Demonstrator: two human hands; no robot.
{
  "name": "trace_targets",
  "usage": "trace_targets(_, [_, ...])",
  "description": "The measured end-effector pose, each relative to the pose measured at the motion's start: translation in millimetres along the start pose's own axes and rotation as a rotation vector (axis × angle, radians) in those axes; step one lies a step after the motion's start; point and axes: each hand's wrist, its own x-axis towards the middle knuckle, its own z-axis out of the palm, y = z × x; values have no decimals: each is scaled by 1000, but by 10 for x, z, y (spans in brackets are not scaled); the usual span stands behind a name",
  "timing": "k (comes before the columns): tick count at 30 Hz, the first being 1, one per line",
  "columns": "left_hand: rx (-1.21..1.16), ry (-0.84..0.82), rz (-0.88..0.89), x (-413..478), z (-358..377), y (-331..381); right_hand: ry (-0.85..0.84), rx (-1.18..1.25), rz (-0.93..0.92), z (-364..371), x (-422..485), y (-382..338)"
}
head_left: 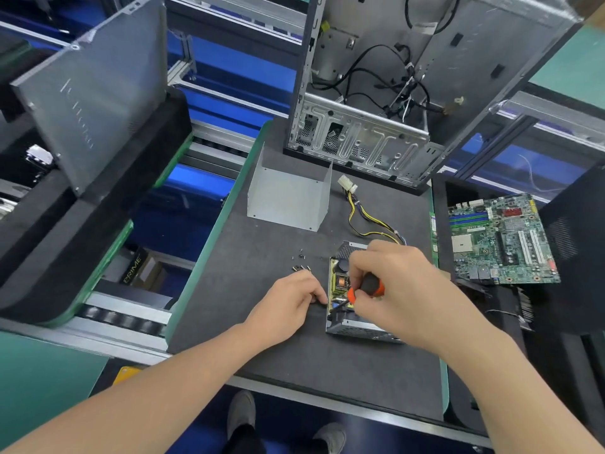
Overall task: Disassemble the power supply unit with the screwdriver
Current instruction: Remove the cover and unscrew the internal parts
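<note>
The power supply unit (352,326) lies open on the dark mat, its circuit board (339,283) exposed. My right hand (402,290) grips an orange and black screwdriver (366,288), its tip pointing down into the board near the front left corner. My left hand (288,306) rests on the mat at the unit's left edge, fingertips touching its side. The unit's yellow and black cable bundle (366,217) runs back to a white plug (347,184). Several loose screws (301,267) lie left of the unit. The removed metal cover (288,198) stands further back.
An open computer case (376,93) stands at the back of the mat (262,257). A green motherboard (501,240) lies on the right. A grey side panel (91,99) leans on a tray at the left. Conveyor rails and blue bins run below left.
</note>
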Motion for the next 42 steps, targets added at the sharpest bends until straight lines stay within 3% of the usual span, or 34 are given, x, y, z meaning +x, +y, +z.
trace_targets(13, [-30,26,-12,-17,27,-13,-26,-33,13,79,53,-62])
trace_targets(19, [-116,-50,131,-26,23,272,-34,31,86,105,155,-79])
trace_targets(25, [-136,-103,21,-29,18,431,104,69,282,172,123,-174])
trace_targets(28, [-166,-140,-26,-9,-46,492,157,-45,389,220,160,-243])
trace_targets(32, [-238,-67,-111,34,-84,572,150,-10,409,250,282,-251])
trace_targets(38, [-238,-22,-79,107,-36,537,-39,-58,184,160,301,-121])
trace_targets(42, [-142,4,-98,92,47,363,-199,-197,-280,-33,333,30])
